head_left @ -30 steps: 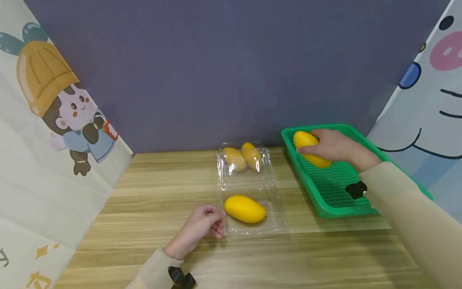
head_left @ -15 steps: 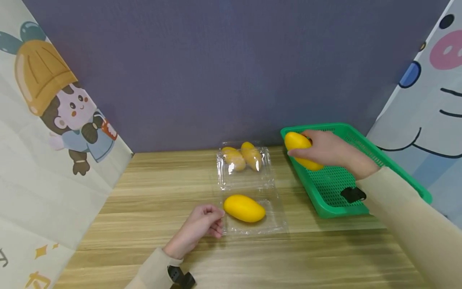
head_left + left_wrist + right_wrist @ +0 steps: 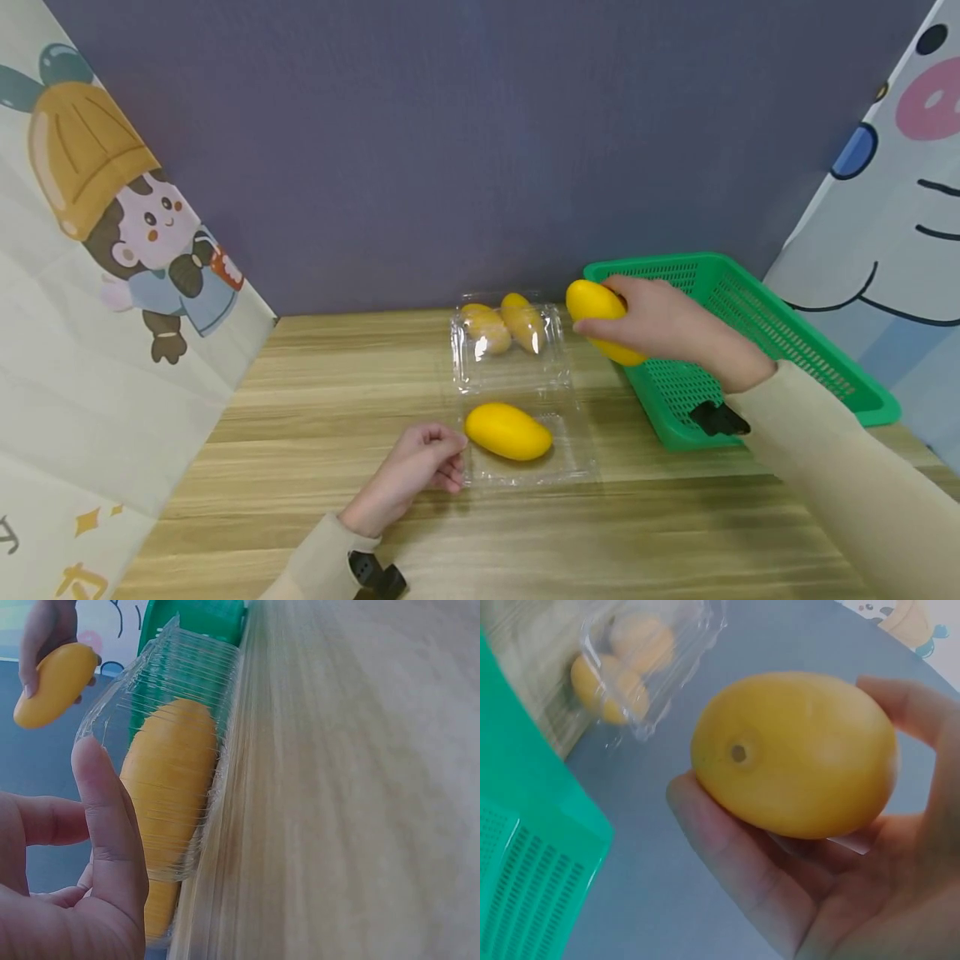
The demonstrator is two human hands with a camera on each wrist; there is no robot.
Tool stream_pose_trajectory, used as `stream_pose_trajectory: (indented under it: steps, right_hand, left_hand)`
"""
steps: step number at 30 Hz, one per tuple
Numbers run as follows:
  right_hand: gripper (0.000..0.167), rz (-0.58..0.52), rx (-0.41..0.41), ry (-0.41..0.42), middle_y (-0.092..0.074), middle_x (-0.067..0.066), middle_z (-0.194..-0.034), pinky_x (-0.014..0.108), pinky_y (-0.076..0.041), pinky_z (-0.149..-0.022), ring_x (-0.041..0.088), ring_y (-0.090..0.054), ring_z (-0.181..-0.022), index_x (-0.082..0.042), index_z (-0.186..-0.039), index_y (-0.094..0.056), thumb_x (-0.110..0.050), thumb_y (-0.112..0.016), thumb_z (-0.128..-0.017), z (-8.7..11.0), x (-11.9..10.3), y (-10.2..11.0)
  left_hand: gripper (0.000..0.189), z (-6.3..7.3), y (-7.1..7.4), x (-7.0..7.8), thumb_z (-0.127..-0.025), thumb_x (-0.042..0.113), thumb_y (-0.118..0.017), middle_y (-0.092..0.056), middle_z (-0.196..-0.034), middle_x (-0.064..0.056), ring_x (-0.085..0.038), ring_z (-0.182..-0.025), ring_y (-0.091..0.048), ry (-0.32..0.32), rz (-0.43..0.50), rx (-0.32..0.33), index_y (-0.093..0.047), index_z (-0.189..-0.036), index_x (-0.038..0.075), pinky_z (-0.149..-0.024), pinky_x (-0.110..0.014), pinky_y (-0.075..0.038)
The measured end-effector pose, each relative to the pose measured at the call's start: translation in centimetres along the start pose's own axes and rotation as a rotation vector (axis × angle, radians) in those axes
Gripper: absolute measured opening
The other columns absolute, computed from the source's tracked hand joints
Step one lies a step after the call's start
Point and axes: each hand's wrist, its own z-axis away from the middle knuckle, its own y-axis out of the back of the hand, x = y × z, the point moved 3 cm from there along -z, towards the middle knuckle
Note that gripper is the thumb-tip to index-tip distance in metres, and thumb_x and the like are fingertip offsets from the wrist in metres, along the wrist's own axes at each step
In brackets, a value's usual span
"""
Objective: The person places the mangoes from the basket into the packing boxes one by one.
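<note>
My right hand (image 3: 663, 321) grips a yellow mango (image 3: 588, 300), held in the air over the left rim of the green basket (image 3: 883, 407). In the right wrist view that mango (image 3: 802, 750) lies between thumb and fingers, its stem end showing. An opened clear plastic clamshell box (image 3: 570, 467) stands on the wooden table. One mango (image 3: 512, 433) lies in its near half. Two smaller-looking mangoes (image 3: 487, 333) show through the far half; whether they lie in or behind it I cannot tell. My left hand (image 3: 412, 467) pinches the box's near left edge.
A dark blue-grey panel (image 3: 420, 167) rises behind the table (image 3: 330, 392). Printed cartoon sheets stand at left (image 3: 90, 333) and right (image 3: 870, 242). The perforated basket sits just right of the box, with a narrow strip of table between.
My right hand has moved left with the mango, from above the basket's inside to over its left rim, nearer the box. My left hand and the box have stayed in place.
</note>
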Motion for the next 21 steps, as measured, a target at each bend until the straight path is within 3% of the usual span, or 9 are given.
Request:
stream_pose_trajectory:
  steps: [21]
  right_hand:
    - [0.061,-0.06,-0.05,0.011,-0.058,0.004,-0.08,0.032,-0.046,-0.058,0.019,-0.054,-0.064,-0.007,-0.126,-0.056,-0.056,-0.066,-0.091,0.5,-1.8,-4.0]
  left_hand:
    - [0.022,0.0,0.0,-0.1,-0.1,0.008,-0.059,-0.062,-0.077,-0.01,-0.014,-0.061,-0.062,-0.012,0.0,-0.005,-0.057,-0.104,-0.014,-0.059,-0.026,-0.06]
